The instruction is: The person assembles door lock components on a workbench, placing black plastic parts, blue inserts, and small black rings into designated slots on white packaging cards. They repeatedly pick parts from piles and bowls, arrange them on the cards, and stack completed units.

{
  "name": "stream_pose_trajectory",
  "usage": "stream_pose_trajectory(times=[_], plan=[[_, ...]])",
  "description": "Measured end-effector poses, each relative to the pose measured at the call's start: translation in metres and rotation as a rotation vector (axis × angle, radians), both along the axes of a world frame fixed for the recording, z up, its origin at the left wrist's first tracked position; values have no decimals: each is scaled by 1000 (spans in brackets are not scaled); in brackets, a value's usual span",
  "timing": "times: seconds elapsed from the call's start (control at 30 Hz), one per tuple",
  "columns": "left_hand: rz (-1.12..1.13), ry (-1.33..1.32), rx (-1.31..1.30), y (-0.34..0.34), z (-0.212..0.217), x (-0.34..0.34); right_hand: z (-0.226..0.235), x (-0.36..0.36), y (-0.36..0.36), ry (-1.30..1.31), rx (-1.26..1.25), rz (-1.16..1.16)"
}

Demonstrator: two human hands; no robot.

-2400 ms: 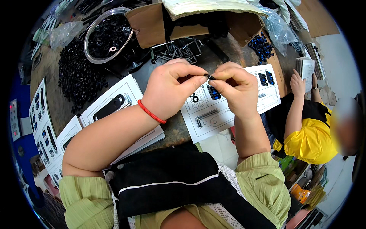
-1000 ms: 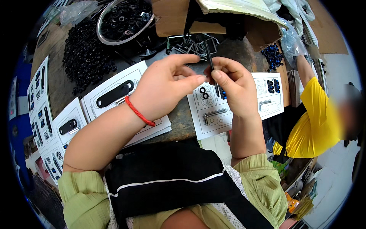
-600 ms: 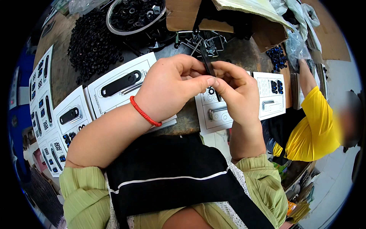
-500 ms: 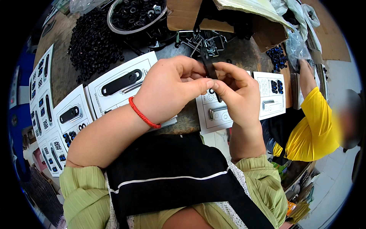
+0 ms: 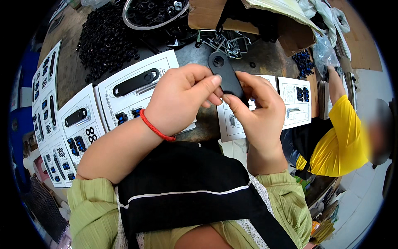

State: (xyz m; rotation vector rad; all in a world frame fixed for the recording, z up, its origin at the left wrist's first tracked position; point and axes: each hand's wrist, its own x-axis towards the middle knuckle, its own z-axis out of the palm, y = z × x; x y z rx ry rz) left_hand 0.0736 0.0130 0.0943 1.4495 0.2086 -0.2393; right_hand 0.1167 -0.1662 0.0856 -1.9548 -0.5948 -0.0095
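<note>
Both hands' fingers (image 5: 207,85) pinching black flat plate (image 5: 226,74) over cluttered dark worktable (image 5: 269,58).

green sleeves pushed up, red cord bracelet (image 5: 156,129) on left wrist, black apron w/ white stripe.

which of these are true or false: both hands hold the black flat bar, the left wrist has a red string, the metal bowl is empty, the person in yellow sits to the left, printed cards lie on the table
1. Both hands hold the black flat bar. True: the left hand and the right hand pinch it together.
2. The left wrist wears a red string bracelet. True.
3. The metal bowl is empty. False: it holds small black rings.
4. The person in yellow sits to the left. False: they are on the right.
5. Printed cards lie on the table. True, several with black parts on them.
</note>
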Motion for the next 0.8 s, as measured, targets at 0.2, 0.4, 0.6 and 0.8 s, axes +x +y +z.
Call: stream_pose_trajectory(times=[0.2,0.4,0.6,0.8], plan=[[112,51,-175,0,-2,-7,-2,-6,8,27,57,-11],[126,72,-251,5,-5,-12,-4,-9,11,77,86,2],[37,209,-291,14,0,-13,-2,-2,6,47,44,166],[-3,397,-249,36,-13,-28,-31,76,-22,307,-214,192]])
